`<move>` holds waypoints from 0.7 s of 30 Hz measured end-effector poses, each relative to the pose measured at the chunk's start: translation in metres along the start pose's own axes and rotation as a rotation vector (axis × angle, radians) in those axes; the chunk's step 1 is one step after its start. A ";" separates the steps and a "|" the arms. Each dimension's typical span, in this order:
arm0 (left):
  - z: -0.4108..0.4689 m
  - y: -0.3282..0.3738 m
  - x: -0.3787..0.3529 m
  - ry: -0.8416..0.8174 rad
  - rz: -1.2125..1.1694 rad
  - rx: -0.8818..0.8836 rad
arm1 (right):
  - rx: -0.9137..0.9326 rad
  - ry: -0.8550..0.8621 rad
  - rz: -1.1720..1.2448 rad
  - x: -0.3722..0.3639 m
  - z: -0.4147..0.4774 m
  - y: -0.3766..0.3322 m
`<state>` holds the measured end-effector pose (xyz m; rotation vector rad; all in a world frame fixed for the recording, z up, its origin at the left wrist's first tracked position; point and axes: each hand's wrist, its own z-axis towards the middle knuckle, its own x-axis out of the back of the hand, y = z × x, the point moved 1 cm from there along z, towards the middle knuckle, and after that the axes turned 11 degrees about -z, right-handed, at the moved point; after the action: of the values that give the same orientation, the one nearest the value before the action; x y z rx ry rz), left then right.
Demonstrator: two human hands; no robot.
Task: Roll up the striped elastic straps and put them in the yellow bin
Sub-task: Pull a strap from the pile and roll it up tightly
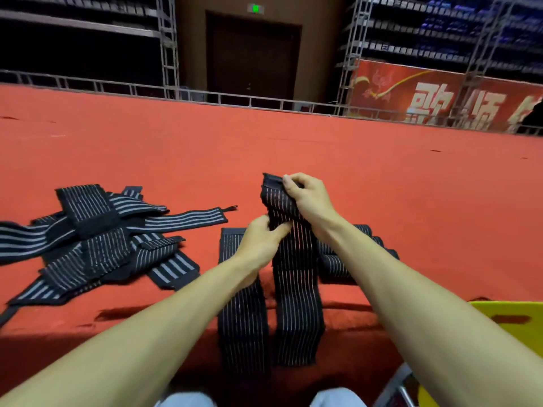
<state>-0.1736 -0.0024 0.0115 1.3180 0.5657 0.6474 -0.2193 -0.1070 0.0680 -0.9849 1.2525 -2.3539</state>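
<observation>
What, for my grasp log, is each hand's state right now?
Left hand: pinching the striped strap.
Right hand: gripping the same strap's top end.

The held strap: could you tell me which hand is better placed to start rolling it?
Probably the right hand: its fingers pinch the strap at its top end; the left hand grips lower down.

A red-orange carpeted platform (pixel 382 171) spreads beneath the grip and all around it. Far beyond the grip, a low grey metal railing (pixel 235 98) runs along the carpet's far edge. Straight behind it stands a dark brown door (pixel 252 54) with a small green lit sign (pixel 255 8) above, between two grey lattice truss columns (pixel 168 45). Beyond the grip to the right hangs a red banner with large white characters (pixel 440 92).
</observation>
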 end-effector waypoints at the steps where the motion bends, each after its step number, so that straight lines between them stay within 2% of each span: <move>1: -0.007 0.009 0.001 0.003 -0.035 0.005 | -0.026 0.004 0.025 0.006 -0.004 -0.007; 7: -0.043 0.045 0.015 -0.223 -0.362 0.124 | -0.117 0.052 0.166 0.034 -0.010 -0.039; 10: -0.058 0.055 0.026 -0.293 -0.440 0.166 | -0.135 -0.024 0.196 0.030 -0.018 -0.049; 17: -0.067 0.039 0.066 -0.292 -0.325 0.215 | -0.142 -0.245 0.030 0.001 -0.035 -0.040; 19: -0.063 0.031 0.075 -0.223 -0.375 0.221 | -0.181 -0.313 0.044 -0.009 -0.039 -0.030; 21: -0.054 0.020 0.084 -0.086 -0.339 0.178 | -0.202 -0.387 0.029 -0.017 -0.041 -0.019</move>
<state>-0.1549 0.0972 0.0213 1.3665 0.7689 0.2650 -0.2341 -0.0616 0.0597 -1.3938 1.3472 -1.9160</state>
